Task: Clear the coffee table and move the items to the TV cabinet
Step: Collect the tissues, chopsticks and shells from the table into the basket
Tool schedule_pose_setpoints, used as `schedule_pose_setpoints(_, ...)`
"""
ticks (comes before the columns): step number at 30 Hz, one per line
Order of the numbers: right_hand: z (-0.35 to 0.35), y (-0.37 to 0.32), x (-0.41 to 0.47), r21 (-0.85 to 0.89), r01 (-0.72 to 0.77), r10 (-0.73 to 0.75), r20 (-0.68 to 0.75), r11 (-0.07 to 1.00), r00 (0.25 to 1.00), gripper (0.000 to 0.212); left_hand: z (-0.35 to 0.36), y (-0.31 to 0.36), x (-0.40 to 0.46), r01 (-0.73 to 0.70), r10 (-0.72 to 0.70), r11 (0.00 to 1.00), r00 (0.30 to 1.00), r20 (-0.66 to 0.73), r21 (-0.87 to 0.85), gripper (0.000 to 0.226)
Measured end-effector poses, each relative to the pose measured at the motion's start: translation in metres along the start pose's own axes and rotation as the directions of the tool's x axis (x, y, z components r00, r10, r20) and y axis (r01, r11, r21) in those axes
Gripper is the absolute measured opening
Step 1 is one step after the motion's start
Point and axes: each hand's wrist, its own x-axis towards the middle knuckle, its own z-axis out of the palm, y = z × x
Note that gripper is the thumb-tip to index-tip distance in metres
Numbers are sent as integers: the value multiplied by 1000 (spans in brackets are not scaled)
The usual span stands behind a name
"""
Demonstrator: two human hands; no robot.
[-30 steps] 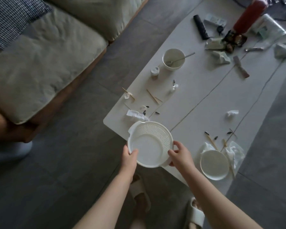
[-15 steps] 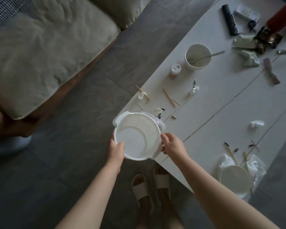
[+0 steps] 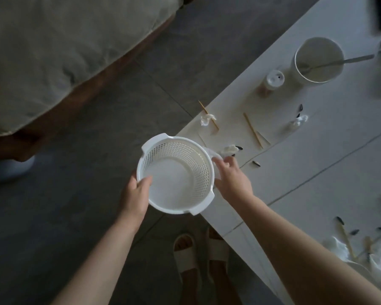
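Observation:
I hold a white perforated plastic basket [image 3: 176, 183], empty inside, at the near corner of the white coffee table [image 3: 317, 164]. My left hand [image 3: 134, 194] grips its left rim, thumb inside. My right hand [image 3: 233, 179] is off the rim and pinches a crumpled white tissue [image 3: 212, 156] lying at the table corner right beside the basket. Further along the table are a white bowl with a spoon [image 3: 319, 60], a small white-capped bottle [image 3: 273, 80], wooden sticks [image 3: 253, 130], more tissue scraps [image 3: 207, 118] and dark seed shells [image 3: 256, 164].
A sofa with a beige cushion [image 3: 64, 51] stands to the left across a strip of grey floor [image 3: 75, 194]. My feet in pale slippers [image 3: 185, 256] are against the table's near edge. More tissues and sticks [image 3: 348, 245] lie at the lower right.
My right hand has let go of the basket rim and gone to the tissue at the table corner. The basket has shifted left along the table edge, held by my left hand alone.

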Motion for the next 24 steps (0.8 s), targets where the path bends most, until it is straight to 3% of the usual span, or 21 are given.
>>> schedule_pose_setpoints(6, 4, 6, 11, 215, -158, 175, -67, 964, 982, 29, 3, 0, 5, -18, 18, 1000, 1000, -12, -4, 10)
schedule_pose_setpoints(10, -28, 10, -2, 268, -137, 178, -135, 954, 975, 27, 7, 7, -2, -32, 32, 999, 999, -12, -4, 13)
schedule_pose_setpoints(15, -74, -12, -30, 560, -35, 178, -202, 827, 963, 26, 19, 18, -15, -17, 18, 999, 1000, -13, 38, 31)
schedule_pose_setpoints(17, -88, -29, -40, 555, 60, 64, -202, 830, 977, 23, 24, 25, -20, 4, -3, 998, 1000, -12, 55, 39)
schedule_pose_setpoints(20, -93, -48, -48, 415, 170, -129, -124, 894, 984, 23, 30, 33, -25, 9, -8, 998, 1000, -13, 64, 42)
schedule_pose_setpoints(22, -95, -52, -46, 380, 195, -146, -154, 904, 977, 21, 30, 37, -26, -1, 2, 998, 1000, -17, 69, 42)
schedule_pose_setpoints(24, -100, -48, -40, 417, 141, -58, -207, 898, 977, 19, 27, 40, -24, -7, 9, 997, 1000, -19, 83, 44)
